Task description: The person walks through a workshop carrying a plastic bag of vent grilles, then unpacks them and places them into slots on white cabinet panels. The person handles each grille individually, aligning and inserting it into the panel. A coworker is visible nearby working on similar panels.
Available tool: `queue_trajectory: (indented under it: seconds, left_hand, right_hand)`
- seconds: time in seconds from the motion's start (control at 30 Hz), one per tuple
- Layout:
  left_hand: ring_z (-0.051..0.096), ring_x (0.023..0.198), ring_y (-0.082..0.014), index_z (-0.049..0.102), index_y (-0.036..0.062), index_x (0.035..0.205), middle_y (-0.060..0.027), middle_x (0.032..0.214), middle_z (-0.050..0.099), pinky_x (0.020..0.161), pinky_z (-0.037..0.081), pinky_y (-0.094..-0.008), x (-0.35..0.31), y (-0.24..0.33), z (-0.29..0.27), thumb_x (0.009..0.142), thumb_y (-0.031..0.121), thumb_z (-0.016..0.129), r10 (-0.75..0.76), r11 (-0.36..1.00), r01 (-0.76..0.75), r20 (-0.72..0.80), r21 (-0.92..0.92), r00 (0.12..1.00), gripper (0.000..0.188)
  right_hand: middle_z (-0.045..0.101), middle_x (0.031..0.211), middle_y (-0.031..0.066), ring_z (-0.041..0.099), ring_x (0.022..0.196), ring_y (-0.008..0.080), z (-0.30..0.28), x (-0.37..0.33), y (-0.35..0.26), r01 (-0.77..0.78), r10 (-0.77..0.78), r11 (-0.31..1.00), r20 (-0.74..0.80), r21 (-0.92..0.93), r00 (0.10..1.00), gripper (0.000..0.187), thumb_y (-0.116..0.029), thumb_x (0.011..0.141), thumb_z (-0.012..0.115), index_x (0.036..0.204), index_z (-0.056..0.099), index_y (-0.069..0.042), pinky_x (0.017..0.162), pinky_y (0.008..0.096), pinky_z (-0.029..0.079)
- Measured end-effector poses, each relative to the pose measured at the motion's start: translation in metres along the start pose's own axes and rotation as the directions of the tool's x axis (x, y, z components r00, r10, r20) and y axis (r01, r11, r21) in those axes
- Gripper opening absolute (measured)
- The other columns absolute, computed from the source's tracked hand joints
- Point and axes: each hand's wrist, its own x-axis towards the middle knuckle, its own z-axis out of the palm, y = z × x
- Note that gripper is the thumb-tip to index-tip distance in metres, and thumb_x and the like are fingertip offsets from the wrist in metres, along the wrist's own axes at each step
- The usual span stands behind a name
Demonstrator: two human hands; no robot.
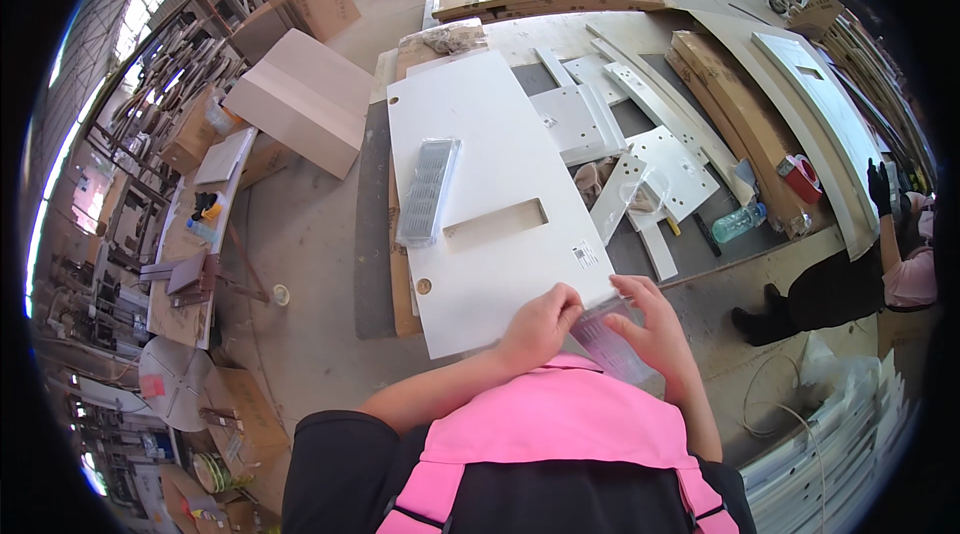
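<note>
Close to my body I hold a grille in clear plastic wrapping (612,342), at the near right corner of a white panel (480,154). My left hand (540,326) is closed in a pinch at the wrapping's left edge. My right hand (655,329) curves round its right side, thumb over the plastic. How firmly each finger grips is partly hidden. A second plastic-wrapped slatted grille (430,192) lies on the panel's left part. The panel has a rectangular cutout (497,225), a small printed label (585,254) and round holes along its left edge.
Loose white metal parts (680,169) lie right of the panel, beside a plastic bottle (738,223), a red tape roll (800,179) and a long carton (740,124). Another person (830,289) stands at the right. A side table (185,284) and a large cardboard box (300,99) stand left.
</note>
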Motion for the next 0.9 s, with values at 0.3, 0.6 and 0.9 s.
queue_trajectory:
  seconds: [0.3, 0.6, 0.9]
  left_hand:
    - [0.063, 0.072, -0.0305, 0.056, 0.0027, 0.096, -0.0171, 0.082, 0.062, 0.065, 0.049, -0.0377, -0.012, -0.008, 0.002, 0.094, 0.018, 0.057, 0.101, 0.982, -0.104, 0.028, 0.157, 0.994, 0.016]
    - [0.06, 0.074, -0.0159, 0.057, 0.0006, 0.094, -0.0081, 0.085, 0.062, 0.068, 0.049, -0.0283, -0.008, 0.003, -0.003, 0.087, 0.006, 0.063, 0.132, 0.981, -0.128, 0.019, -0.145, 0.991, 0.011]
    - [0.056, 0.074, -0.0097, 0.054, -0.0002, 0.093, -0.0053, 0.086, 0.059, 0.068, 0.047, -0.0231, -0.011, 0.004, 0.002, 0.092, 0.009, 0.06, 0.062, 0.92, -0.034, 0.059, -0.391, 0.996, 0.011]
  right_hand:
    - [0.067, 0.082, 0.0082, 0.063, 0.079, 0.0147, 0.018, 0.005, 0.003, -0.165, 0.144, 0.977, 0.154, 0.132, 0.977, 0.015, -0.014, 0.081, 0.071, 0.089, 0.069, -0.001, 0.072, 0.0286, 0.05]
    - [0.063, 0.084, 0.0105, 0.062, 0.076, 0.026, 0.022, -0.001, -0.002, 0.026, -0.016, 0.989, -0.068, 0.143, 0.998, 0.013, -0.017, 0.085, 0.065, 0.088, 0.06, -0.004, 0.068, 0.0334, 0.048]
    - [0.063, 0.08, 0.0123, 0.062, 0.076, 0.0291, 0.024, -0.011, -0.009, 0.054, -0.033, 0.982, -0.12, 0.18, 0.992, 0.02, -0.022, 0.084, 0.065, 0.084, 0.06, -0.003, 0.068, 0.0362, 0.048]
